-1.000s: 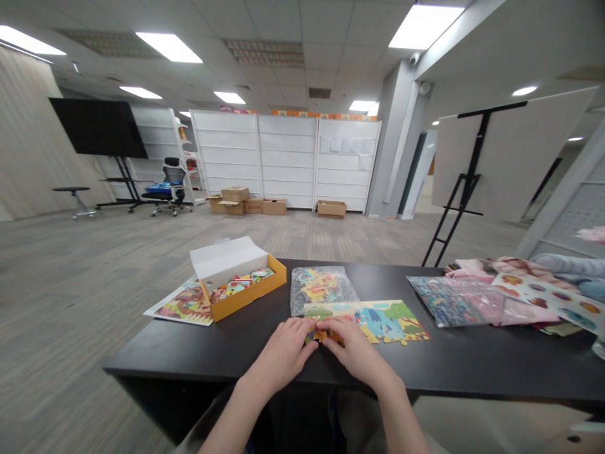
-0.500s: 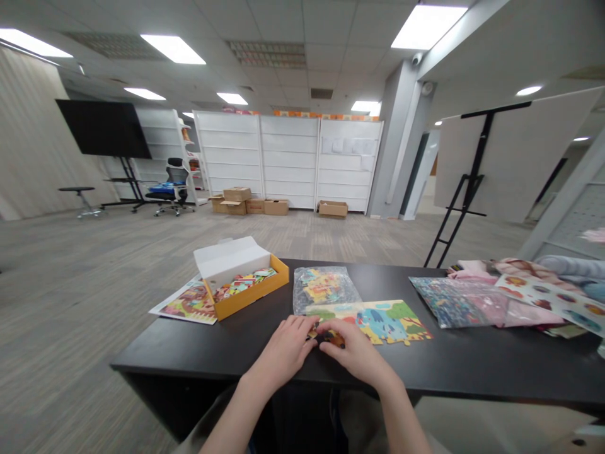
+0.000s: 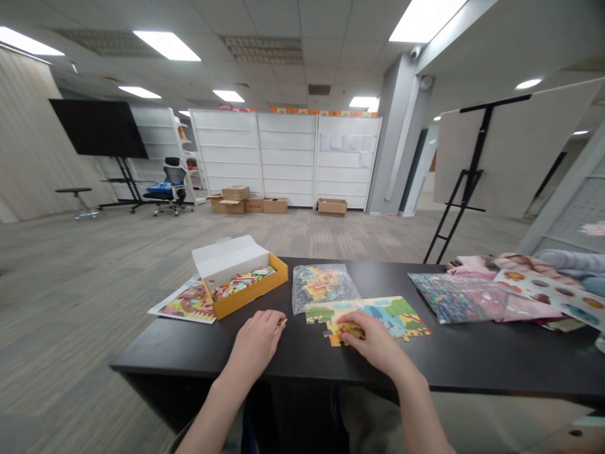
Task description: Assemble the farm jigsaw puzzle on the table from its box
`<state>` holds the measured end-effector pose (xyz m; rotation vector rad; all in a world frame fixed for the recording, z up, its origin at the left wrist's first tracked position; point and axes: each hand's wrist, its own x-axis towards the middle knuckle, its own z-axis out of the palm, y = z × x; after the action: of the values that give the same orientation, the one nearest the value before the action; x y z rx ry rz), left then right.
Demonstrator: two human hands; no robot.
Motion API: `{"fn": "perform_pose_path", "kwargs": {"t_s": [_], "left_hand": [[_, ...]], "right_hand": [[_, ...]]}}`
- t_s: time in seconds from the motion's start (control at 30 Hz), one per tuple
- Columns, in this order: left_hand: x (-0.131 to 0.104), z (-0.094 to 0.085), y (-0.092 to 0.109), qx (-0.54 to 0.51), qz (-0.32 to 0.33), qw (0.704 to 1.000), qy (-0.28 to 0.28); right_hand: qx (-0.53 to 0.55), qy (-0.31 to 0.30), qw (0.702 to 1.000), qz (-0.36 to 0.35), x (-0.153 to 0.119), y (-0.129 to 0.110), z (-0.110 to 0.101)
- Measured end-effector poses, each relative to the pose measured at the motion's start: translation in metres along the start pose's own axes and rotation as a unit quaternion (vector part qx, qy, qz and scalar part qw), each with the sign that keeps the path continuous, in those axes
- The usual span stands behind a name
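Observation:
A partly joined jigsaw puzzle [image 3: 390, 315] with a blue animal and green trees lies on the black table. My right hand [image 3: 373, 340] is over its near left part, thumb and fingers curled around a yellow-orange puzzle piece [image 3: 352, 328]. Whether that piece is joined to the others cannot be made out. Left of the puzzle, my left hand [image 3: 255, 340] is just above the table. Its fingertips pinch a small puzzle piece [image 3: 281, 323], mostly hidden. Beyond my hands lies a clear plastic bag [image 3: 350, 287] with more yellow puzzle pieces showing.
An open yellow box [image 3: 253, 294] of loose pieces stands on the left, partly over a picture sheet [image 3: 182, 306]. At right lie a plastic-wrapped blue patterned packet [image 3: 444, 299], pink cloth [image 3: 513, 309] and a sticker sheet [image 3: 548, 291]. The table's front edge [image 3: 189, 372] is close to me.
My hands, together at the puzzle's near left before, have parted. The left has moved left with a small piece; the right has shifted slightly right over the puzzle, uncovering orange pieces.

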<state>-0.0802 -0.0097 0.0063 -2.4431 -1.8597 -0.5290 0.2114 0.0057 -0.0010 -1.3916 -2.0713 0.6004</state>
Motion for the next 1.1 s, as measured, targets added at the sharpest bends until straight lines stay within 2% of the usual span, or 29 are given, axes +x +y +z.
{"fn": "perform_pose_path", "kwargs": {"t_s": [0.13,0.3,0.43,0.57,0.7,0.87,1.1], "left_hand": [[-0.001,0.006,0.006,-0.016,0.004,1.0,0.005],[0.001,0.012,0.016,0.007,0.01,1.0,0.016],[0.005,0.009,0.029,-0.013,0.048,0.998,0.034],[0.008,0.009,0.044,-0.046,0.094,0.994,0.022],[0.011,0.013,0.053,-0.041,0.102,0.994,-0.006],[0.013,0.013,0.056,-0.056,0.106,0.992,-0.029],[0.016,0.014,0.055,-0.065,0.098,0.992,-0.034]], "right_hand": [[-0.043,0.002,0.999,-0.015,0.004,-0.005,0.011],[-0.099,0.02,0.995,0.006,0.009,-0.014,0.03],[-0.134,0.013,0.991,0.013,0.01,-0.015,0.036],[-0.148,-0.006,0.989,0.017,0.009,-0.016,0.033],[-0.133,-0.022,0.991,0.021,0.006,-0.018,0.024],[-0.108,-0.04,0.993,0.029,0.001,-0.018,0.012],[-0.069,-0.048,0.996,0.018,-0.001,-0.01,0.007]]}}
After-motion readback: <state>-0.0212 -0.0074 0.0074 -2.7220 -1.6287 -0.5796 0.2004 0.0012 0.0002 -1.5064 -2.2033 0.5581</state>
